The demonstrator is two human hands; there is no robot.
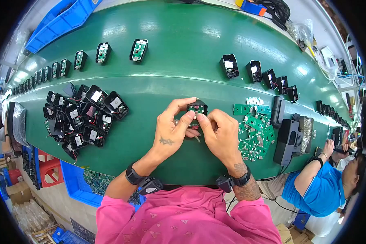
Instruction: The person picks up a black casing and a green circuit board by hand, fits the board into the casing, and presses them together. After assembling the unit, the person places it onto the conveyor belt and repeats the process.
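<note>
- Head view: the left grip point(169, 127) is closed on a small black box point(204, 106), held over the counter point(185, 167), apparently to steady it.
- The right grip point(223, 133) is also closed around the box, its thumb beside the other at a green circuit board point(197, 109), likely so both thumbs can bear on it.
- Just below the thumbs, a red-and-green part point(194, 127) shows; fingers cover much of it, so I cannot tell whether it joins the box.
- Left of the grips lies a heap of boxes point(74, 115); right, a pile of boards point(254, 122), seemingly kept apart by kind and within reach.
- Beyond the grips, spaced rows of boxes point(139, 50) presumably keep each piece separate.
</note>
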